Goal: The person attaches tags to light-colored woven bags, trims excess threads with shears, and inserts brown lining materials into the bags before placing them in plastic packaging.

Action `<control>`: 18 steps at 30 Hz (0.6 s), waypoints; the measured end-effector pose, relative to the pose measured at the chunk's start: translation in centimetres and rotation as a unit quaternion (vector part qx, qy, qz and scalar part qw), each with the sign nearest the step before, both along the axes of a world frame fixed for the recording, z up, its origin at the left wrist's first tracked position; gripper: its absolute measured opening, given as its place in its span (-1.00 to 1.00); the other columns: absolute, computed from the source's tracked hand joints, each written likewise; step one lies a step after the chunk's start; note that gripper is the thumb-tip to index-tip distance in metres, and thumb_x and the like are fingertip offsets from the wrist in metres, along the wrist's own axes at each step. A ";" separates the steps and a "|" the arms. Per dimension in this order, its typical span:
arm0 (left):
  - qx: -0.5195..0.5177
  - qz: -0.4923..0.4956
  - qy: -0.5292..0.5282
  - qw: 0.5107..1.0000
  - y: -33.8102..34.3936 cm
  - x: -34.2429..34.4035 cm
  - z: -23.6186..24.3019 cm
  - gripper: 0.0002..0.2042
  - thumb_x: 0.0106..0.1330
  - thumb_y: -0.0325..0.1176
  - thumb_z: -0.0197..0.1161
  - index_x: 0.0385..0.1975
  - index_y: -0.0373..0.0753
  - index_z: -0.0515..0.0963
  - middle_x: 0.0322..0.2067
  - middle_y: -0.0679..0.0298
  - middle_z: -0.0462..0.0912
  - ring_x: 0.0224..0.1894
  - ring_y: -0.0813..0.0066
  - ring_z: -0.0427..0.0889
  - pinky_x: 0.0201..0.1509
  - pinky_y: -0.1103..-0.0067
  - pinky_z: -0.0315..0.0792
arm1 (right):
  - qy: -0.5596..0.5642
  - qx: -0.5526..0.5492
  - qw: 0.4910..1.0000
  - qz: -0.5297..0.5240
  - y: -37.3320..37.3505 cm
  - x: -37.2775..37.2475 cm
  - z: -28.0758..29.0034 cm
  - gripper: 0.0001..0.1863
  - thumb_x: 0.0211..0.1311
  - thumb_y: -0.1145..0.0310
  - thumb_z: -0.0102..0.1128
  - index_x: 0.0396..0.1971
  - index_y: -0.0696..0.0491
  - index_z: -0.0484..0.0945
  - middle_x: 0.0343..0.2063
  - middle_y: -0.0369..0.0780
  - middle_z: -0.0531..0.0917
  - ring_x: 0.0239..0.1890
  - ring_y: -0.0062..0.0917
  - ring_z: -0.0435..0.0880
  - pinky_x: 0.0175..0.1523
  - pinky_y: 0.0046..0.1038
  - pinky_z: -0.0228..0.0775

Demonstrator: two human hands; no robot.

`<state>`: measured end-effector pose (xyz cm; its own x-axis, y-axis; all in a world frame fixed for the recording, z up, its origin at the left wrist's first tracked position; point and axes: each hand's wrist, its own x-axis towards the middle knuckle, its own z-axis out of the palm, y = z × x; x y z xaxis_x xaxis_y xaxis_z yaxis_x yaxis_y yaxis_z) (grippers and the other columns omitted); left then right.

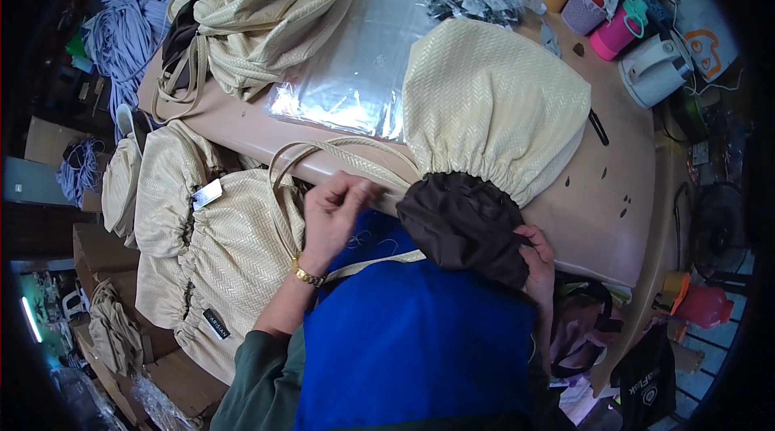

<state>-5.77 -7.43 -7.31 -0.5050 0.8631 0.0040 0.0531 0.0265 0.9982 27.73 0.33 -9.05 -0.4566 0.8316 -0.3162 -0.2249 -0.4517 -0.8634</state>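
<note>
A cream woven bag (pixel 492 100) with a gathered edge lies on the table in front of me. Its dark brown lining (pixel 464 225) is pulled out toward me. My right hand (pixel 538 257) has its fingers curled on the right side of that lining. Left of the lining, my left hand (pixel 339 207) is closed in a pinch; whatever is between its fingertips is too small to make out. Beside it loops the bag's cream strap (pixel 347 158), running from the gathered edge past my wrist.
Finished-looking cream bags (pixel 234 237) hang at the left, one with a white tag (pixel 207 194). More cream bags (pixel 266 19) are heaped at the far left of the table (pixel 597 229). Clear plastic sleeves (pixel 347 84) lie beyond; cups and a white kettle (pixel 655 68) stand far right.
</note>
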 end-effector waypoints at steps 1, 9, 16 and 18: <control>0.006 0.032 -0.047 0.998 -0.2 -0.6 0.4 -0.83 0.39 -0.38 0.24 -0.39 -0.35 0.63 -0.61 0.46 0.52 -0.52 0.77 0.43 -0.45 0.72 0.29 | -0.004 -0.001 1.000 -0.007 0.1 0.1 0.2 -0.75 0.30 0.58 -0.08 -0.05 0.17 0.47 -0.19 -0.26 0.61 -0.19 -0.69 0.57 0.01 -0.63 0.39; 0.116 0.289 0.136 0.940 -1.9 -11.6 2.9 -0.78 0.34 -0.34 0.28 -0.54 -0.23 0.48 -0.59 0.46 0.34 -0.59 0.69 0.23 -0.52 0.67 0.16 | 0.002 0.043 0.998 -0.048 -0.1 -0.8 1.1 -0.58 0.22 0.60 -0.15 0.10 0.21 0.40 -0.06 -0.17 0.59 0.00 -0.53 0.56 0.20 -0.52 0.32; 0.028 -0.126 0.323 0.938 3.2 2.2 2.1 -0.80 0.11 -0.45 0.43 -0.27 -0.29 0.64 -0.39 0.22 0.62 -0.38 0.36 0.63 -0.29 0.54 0.49 | -0.078 0.056 0.993 0.073 0.4 1.9 0.1 -0.61 0.22 0.63 -0.21 0.00 0.24 0.51 -0.07 -0.19 0.60 0.01 -0.57 0.54 0.21 -0.54 0.28; 0.021 -0.127 0.373 0.919 4.5 2.9 1.3 -0.84 0.12 -0.45 0.42 -0.31 -0.30 0.66 -0.43 0.19 0.63 -0.39 0.34 0.65 -0.30 0.53 0.49 | -0.095 0.046 0.993 0.054 0.1 1.6 0.4 -0.63 0.24 0.63 -0.21 -0.05 0.24 0.53 -0.09 -0.21 0.60 -0.02 -0.59 0.54 0.18 -0.56 0.30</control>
<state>-2.86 -2.90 -6.06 -0.1312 0.9436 0.3040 0.7221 -0.1192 0.6815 29.32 0.48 -8.63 -0.4836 0.8109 -0.3295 -0.0091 -0.3811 -0.9245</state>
